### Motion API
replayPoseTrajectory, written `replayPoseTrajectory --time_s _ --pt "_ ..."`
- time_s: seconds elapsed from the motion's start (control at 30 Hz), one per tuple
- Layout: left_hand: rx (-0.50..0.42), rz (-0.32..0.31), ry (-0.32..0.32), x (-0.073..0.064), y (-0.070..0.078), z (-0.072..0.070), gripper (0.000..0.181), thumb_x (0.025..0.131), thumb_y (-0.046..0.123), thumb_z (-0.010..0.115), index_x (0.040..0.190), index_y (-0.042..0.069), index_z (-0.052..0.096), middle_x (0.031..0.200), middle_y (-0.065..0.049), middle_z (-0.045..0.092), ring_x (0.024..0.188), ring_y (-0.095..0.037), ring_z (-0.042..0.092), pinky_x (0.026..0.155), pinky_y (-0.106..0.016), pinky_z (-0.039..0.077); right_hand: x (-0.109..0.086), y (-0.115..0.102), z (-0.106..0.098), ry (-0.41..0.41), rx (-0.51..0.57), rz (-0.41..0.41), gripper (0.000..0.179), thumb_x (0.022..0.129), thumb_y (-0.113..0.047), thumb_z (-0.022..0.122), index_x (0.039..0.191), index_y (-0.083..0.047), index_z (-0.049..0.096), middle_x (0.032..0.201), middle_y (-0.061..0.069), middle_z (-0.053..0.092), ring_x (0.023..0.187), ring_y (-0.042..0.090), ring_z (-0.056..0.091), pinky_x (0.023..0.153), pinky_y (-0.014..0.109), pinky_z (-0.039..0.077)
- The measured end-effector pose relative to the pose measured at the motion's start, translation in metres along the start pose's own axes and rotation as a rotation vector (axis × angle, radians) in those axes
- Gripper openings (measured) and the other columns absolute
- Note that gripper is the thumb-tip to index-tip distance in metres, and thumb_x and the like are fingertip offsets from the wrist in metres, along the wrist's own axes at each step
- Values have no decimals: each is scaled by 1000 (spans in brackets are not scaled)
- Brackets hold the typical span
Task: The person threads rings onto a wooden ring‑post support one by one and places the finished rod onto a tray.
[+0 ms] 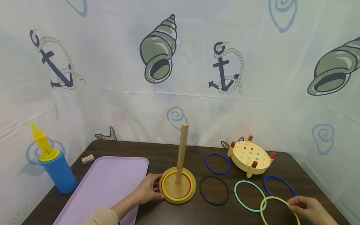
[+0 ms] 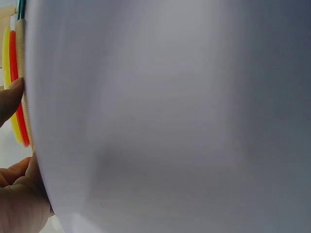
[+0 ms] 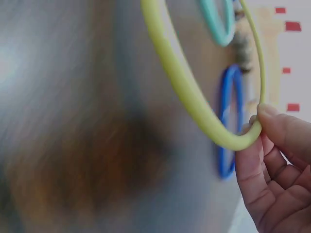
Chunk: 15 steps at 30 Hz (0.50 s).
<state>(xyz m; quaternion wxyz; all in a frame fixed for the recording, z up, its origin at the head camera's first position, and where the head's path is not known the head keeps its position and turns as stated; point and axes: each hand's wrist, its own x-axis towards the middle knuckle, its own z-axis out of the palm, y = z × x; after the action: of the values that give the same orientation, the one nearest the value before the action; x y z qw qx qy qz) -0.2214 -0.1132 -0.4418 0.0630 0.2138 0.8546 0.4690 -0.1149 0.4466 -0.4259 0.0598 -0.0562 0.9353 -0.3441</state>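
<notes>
My right hand (image 1: 310, 210) pinches a yellow-green ring (image 3: 184, 85) between thumb and fingers, at the table's front right. In the head view that ring overlaps a turquoise ring (image 1: 237, 195) and lies close to a blue ring (image 1: 289, 186). My left hand (image 1: 150, 189) grips the left edge of a round wooden base (image 1: 171, 186), thumb at the front. From the base rises a tall wooden peg (image 1: 182, 150). Round the peg's foot lie a yellow ring (image 1: 192, 184) and a red ring (image 1: 189, 178), stacked flat on the base.
A lilac tray (image 1: 121, 165) lies left of the base. Beyond it are a blue pump with a yellow nozzle (image 1: 59, 175) and a pink toy brick (image 1: 88, 158). Right of the peg are a black ring (image 1: 201, 189), another blue ring (image 1: 206, 162) and a cream pegged toy (image 1: 250, 156).
</notes>
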Motion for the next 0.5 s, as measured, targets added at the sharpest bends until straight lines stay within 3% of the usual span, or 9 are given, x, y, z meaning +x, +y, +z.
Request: replayPoseTrajectory --time_s 0.2,0.5 --pt "-3 3 0 0 1 0 79 61 2 85 125 -19 45 118 -27 45 102 -34 52 79 -31 57 19 -47 2 103 61 -53 24 91 -9 59 99 14 59 76 -9 61 65 0 53 54 23 52" --pt "-4 4 3 -1 0 0 78 61 1 85 125 -19 45 117 -26 46 101 -33 52 79 -30 57 47 -123 7 228 134 -93 18 90 -10 61 100 5 62 78 -7 62 67 3 55 56 21 52"
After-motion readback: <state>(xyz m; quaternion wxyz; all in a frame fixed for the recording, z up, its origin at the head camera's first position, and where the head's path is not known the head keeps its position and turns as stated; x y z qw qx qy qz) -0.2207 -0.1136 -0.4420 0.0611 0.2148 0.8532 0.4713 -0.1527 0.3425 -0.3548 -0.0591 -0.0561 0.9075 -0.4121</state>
